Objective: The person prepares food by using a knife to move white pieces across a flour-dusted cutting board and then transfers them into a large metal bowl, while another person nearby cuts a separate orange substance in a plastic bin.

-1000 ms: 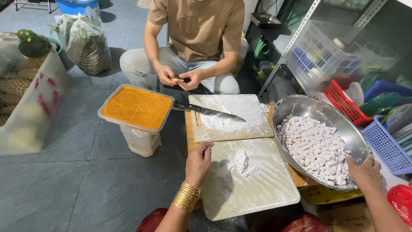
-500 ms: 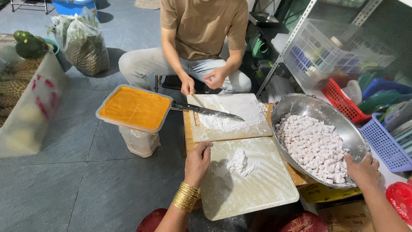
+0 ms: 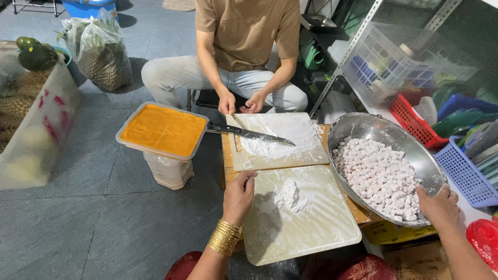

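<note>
My left hand (image 3: 238, 197), with gold bangles on the wrist, grips the left edge of the near white cutting board (image 3: 311, 228), which carries a small heap of white flour (image 3: 290, 196). My right hand (image 3: 440, 207) holds the near rim of a large metal bowl (image 3: 363, 127) full of pale dough cubes (image 3: 378, 176). A second floured board (image 3: 303, 132) lies beyond, with a long knife (image 3: 249, 134) resting across it. A person in a brown shirt (image 3: 244, 31) sits opposite, both hands at that board's far edge.
A plastic tub of orange paste (image 3: 163, 129) stands on a container to the left. Bags of pineapples (image 3: 101, 52) and a sack (image 3: 31, 135) sit on the grey tile floor. Red and blue baskets (image 3: 456, 155) and shelving crowd the right side.
The person opposite has lowered both hands from lap height to the far board's edge. My hands stay on the board and bowl rim.
</note>
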